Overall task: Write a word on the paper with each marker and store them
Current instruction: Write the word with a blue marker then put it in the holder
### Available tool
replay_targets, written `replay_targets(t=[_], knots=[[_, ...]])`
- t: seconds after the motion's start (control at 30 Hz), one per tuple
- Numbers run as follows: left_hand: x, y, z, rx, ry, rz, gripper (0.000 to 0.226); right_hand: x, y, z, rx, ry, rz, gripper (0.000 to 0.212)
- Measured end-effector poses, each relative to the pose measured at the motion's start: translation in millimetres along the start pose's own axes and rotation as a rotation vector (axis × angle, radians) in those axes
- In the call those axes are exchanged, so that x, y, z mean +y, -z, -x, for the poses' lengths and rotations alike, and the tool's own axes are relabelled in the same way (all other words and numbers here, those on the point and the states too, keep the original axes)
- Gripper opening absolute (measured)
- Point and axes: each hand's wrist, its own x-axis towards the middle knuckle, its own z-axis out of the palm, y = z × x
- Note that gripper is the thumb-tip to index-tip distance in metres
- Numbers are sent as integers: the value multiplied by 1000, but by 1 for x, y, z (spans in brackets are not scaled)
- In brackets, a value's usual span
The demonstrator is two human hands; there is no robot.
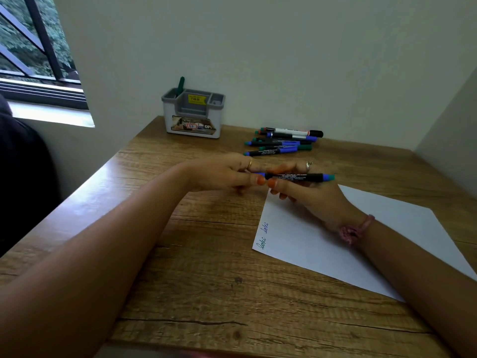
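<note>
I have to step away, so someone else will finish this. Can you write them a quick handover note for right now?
Left hand pinches the cap end of a blue marker; right hand grips its barrel, above the paper.
Paper: two words written near its left edge.
Holder: one green marker stored.
Pile of markers lies on the desk behind the hands.
Left: the held marker and the pile.

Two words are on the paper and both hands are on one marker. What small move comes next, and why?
Probably carry the marker to the holder. Its blue cap looks to be on at the left hand, the right hand grips the barrel, and one green marker already stands in the holder.
</note>
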Motion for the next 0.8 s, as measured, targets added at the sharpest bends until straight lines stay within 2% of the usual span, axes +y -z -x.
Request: replay_targets(t=[0.03,0.17,0.23,0.33,0.43,0.53,0.67,0.8], knots=[[0,0,0,38,-31,88,15,1,1,0,-1,1,-19,12],[0,3,-2,317,-85,386,28,2,5,-5,-23,-60,-275,39],[1,3,-4,442,-82,566,29,4,5,-6,1,-24,-286,34],[3,-2,-9,548,-80,862,26,5,3,-7,83,31,-291,15],[5,-8,-14,584,-151,1061,21,4,2,-7,177,109,-164,5],[9,-15,-19,629,-229,1186,21,10,3,-8,286,181,30,10],[13,-25,-20,665,-268,1203,23,19,2,-9,386,216,245,11],[16,-29,-18,663,-259,1227,26,20,2,-6,394,310,452,13]])
